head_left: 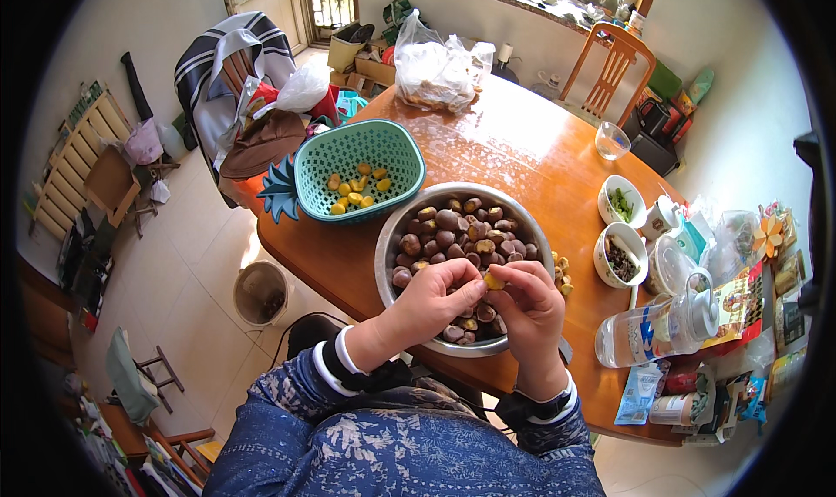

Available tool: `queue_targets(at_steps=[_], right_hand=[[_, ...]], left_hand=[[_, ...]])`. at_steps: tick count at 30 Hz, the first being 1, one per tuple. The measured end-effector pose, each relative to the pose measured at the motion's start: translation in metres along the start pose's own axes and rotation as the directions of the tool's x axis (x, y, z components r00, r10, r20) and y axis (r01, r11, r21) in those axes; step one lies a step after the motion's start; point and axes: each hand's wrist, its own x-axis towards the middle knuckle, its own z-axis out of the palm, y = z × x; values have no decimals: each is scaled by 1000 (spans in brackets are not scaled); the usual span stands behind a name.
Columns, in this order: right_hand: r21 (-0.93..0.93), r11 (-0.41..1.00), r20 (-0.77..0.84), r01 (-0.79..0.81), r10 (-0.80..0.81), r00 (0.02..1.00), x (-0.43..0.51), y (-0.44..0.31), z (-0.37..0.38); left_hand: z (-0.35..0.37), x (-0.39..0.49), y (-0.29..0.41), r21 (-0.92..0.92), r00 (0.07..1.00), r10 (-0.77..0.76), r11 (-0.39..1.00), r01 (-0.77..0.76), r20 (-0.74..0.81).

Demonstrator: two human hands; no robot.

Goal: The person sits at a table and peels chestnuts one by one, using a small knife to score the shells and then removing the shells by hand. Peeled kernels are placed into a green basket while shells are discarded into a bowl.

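Observation:
A yellow chestnut kernel point(494, 281) is held over the stainless steel bowl point(386, 242). My right hand point(537, 308) grips it between thumb and fingertips, while the pinched thumb and forefinger of my left hand point(428, 304) meet its left edge. Dark brown chestnuts point(447, 220) fill the bowl under both hands; several show cut, yellow openings. To the upper left of the bowl, a teal pineapple-shaped basket point(392, 135) contains several peeled yellow kernels point(354, 198). Several yellowish pieces point(564, 281) lie on the table just right of the bowl, partly hidden by my right hand.
On the wooden table point(522, 164), two food bowls point(620, 281), a glass bowl point(612, 142) and a clear water bottle point(653, 334) stand or lie to the right, beside packets. A plastic bag point(441, 66) sits at the far end. A bucket point(245, 294) stands on the floor to the left.

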Motion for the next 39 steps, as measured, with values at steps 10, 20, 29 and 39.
queue_targets(at_steps=[10,20,29,39], right_hand=[[81,997,-4,-8,8,1000,0,5,-2],[514,801,6,-307,355,935,1,8,-6],[509,797,39,-326,358,933,1,8,-8],[460,819,53,-343,360,931,0,9,-8]], left_hand=[[0,-1,-1,39,998,25,999,-23,-60],[8,-5,10,108,981,101,991,-84,-166],[8,0,17,614,819,572,660,-433,-38],[4,3,17,750,747,658,449,-486,91]])
